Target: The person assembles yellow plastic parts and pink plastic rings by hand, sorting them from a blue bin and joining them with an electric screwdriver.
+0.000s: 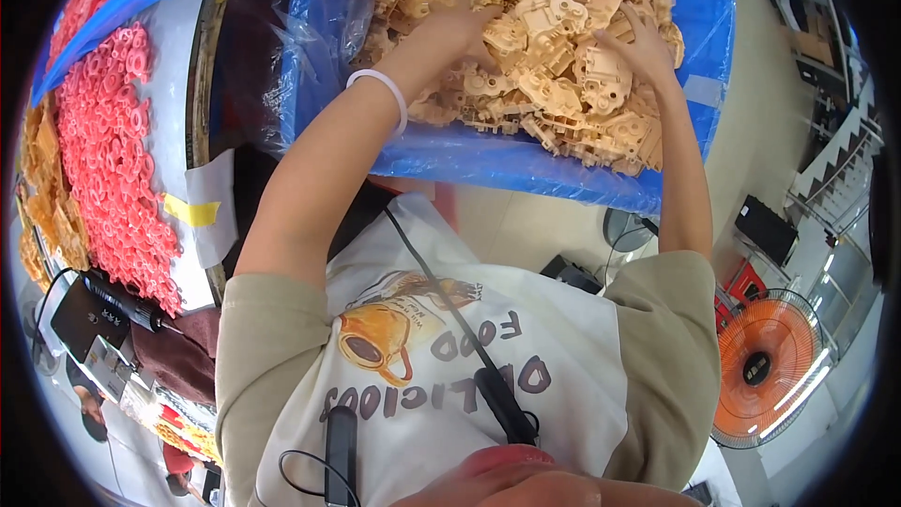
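Note:
A heap of cream-coloured moulded plastic parts (549, 89) fills a bin lined with blue plastic sheet (563, 180) in front of me. My left hand (457, 35) lies on the left part of the heap, its fingers apart and some of them hidden among the parts; a white band circles that wrist. At the heap's right side my right hand (646, 45) touches the parts, thumb and fingers spread beside a rounded housing (605, 77). Neither hand has a part plainly gripped.
On the left, a table (183, 66) carries many small pink-red parts (108, 150) and amber pieces (52, 192). A black electric screwdriver (122, 300) lies near its end. An orange fan (765, 366) stands at lower right, and stairs (840, 169) rise behind it.

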### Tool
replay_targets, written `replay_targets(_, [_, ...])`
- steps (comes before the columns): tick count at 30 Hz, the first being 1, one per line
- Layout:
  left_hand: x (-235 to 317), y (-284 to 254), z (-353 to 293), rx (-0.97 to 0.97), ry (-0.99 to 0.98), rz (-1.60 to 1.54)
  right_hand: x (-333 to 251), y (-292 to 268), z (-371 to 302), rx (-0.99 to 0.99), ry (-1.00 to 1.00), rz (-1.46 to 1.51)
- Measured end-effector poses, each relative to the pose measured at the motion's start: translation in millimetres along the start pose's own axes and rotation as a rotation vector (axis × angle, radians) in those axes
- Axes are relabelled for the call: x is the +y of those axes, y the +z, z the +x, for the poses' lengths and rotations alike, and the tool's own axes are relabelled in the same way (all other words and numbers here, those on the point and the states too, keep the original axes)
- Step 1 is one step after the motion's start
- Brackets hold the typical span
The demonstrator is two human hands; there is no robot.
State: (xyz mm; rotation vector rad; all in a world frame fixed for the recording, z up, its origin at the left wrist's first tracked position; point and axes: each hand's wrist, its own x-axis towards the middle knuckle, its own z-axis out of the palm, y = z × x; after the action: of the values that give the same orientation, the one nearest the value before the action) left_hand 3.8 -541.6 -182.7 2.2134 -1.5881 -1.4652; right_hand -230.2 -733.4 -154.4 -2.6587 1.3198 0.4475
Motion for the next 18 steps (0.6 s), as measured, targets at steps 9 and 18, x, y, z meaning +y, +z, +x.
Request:
replay_targets(9, [-2, 20, 5, 0.126, 0.050, 0.032, 8, -9, 15, -0.103, -0.112, 0.182])
replay_targets(18, [2, -16, -29, -0.298, 0.000, -0.374, -39, -28, -6, -0.491, -0.278, 0.446])
